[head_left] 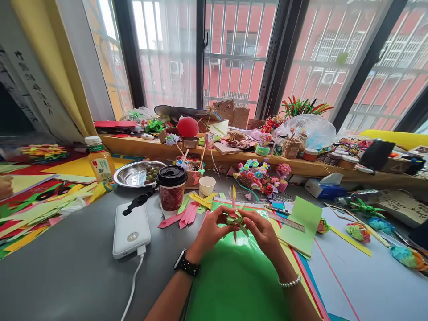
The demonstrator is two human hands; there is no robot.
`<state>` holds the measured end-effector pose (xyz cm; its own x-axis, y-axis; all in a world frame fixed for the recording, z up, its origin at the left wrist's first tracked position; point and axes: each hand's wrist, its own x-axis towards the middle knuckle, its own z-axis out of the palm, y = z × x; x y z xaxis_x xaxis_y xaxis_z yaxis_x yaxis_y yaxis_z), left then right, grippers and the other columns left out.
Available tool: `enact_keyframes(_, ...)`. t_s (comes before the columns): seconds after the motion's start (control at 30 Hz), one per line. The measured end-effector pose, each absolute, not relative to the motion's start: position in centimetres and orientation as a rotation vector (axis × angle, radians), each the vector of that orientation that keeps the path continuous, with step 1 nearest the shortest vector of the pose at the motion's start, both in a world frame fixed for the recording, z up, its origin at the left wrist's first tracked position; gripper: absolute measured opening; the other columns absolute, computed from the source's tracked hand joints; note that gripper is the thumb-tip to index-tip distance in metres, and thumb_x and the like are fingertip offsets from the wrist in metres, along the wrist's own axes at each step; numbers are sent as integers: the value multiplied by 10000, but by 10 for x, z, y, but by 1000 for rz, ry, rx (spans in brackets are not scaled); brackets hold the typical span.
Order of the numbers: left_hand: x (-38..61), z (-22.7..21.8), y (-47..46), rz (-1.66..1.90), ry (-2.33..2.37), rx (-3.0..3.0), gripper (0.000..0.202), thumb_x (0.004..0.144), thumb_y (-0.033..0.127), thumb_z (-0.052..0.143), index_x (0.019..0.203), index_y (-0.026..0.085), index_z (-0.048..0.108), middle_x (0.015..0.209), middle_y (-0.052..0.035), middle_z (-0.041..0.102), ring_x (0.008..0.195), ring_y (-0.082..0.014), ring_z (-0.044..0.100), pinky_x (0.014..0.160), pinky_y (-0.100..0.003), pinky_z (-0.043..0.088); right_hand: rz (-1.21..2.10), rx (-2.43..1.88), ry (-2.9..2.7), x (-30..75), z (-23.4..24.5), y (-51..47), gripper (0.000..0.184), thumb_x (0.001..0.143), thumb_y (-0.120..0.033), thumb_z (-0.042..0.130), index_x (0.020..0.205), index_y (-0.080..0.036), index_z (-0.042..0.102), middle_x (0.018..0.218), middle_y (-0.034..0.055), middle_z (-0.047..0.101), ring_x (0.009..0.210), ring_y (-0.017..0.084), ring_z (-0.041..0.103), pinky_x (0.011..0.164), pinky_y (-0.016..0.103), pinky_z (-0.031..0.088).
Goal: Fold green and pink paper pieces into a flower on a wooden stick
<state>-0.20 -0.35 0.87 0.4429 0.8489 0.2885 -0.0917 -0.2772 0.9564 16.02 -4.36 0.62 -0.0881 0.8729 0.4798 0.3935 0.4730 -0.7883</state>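
Note:
My left hand (pixel 211 232) and my right hand (pixel 261 231) meet over a green paper sheet (pixel 234 276) and both pinch a small woven paper piece (pixel 236 219) made of green, yellow and pink strips. A pink strip sticks up from it and another hangs down. The left wrist wears a black watch, the right wrist a bead bracelet. Loose pink and yellow-green paper strips (pixel 187 214) lie just beyond my left hand.
A white power bank (pixel 131 231) with its cable lies at the left. Behind stand a lidded coffee cup (pixel 171 188), a small paper cup (pixel 207 186), a steel bowl (pixel 137 174) and a juice bottle (pixel 99 161). Paper flowers (pixel 259 174) and craft clutter line the sill.

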Motion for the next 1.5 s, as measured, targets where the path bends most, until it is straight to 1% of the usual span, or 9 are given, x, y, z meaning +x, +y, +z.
enact_keyframes(0.13,-2,5,-2,1082,661,1586,383,581,238,725,915,151,559,826,-37,648,792,-194,640,779,-354,511,553,-1064,-1693,160,8,-46,320,869,-355,398,1089,-235,597,856,52,616,771,177,563,698,315,471)
enact_keyframes(0.23,-2,5,-2,1089,667,1574,379,596,232,711,941,154,574,850,-42,654,797,-200,641,774,-352,516,572,-1066,-1682,159,8,-47,317,871,-348,398,1090,-234,596,838,48,608,758,173,557,701,317,465)
enact_keyframes(0.43,-1,9,-5,1095,668,1637,500,632,203,681,1106,177,522,935,-47,647,821,-189,636,796,-337,506,601,-1074,-1570,157,3,-46,318,854,-351,426,1108,-229,576,956,54,616,821,182,569,709,314,485)
enact_keyframes(0.6,-1,9,-6,1103,679,1666,427,640,196,672,1049,165,555,902,-45,641,790,-183,641,796,-341,506,603,-1047,-1567,156,6,-48,297,852,-346,433,1070,-232,599,903,49,612,784,171,579,674,292,500)
enact_keyframes(0.73,0,8,-6,1114,693,1683,419,626,204,687,1026,159,570,868,-46,643,814,-196,637,791,-331,509,626,-1035,-1560,156,7,-49,279,853,-336,436,1043,-233,613,861,39,604,733,156,579,658,281,496)
enact_keyframes(0.83,0,7,-6,1120,702,1685,427,615,222,698,1018,154,574,857,-46,643,820,-200,635,790,-333,510,605,-1051,-1573,157,6,-48,281,853,-344,435,1026,-224,622,857,44,607,746,164,569,663,285,483)
enact_keyframes(1.07,-1,9,-6,1072,662,1760,456,641,216,678,1073,163,539,912,-50,631,798,-180,634,773,-333,518,612,-1050,-1578,163,1,-42,342,854,-406,404,1012,-201,626,849,51,631,731,168,576,656,290,486)
enact_keyframes(1.2,-1,8,-6,1095,664,1804,456,653,220,667,1088,180,537,971,-57,617,836,-184,622,772,-325,521,602,-1040,-1603,165,1,-40,392,839,-466,396,1035,-204,612,845,51,626,705,164,582,649,294,495)
enact_keyframes(1.5,1,6,-6,1091,676,1824,477,644,206,676,1100,173,540,972,-64,616,832,-186,620,766,-318,517,613,-1043,-1566,163,3,-42,391,814,-501,420,907,-183,629,773,48,627,669,168,589,619,292,499)
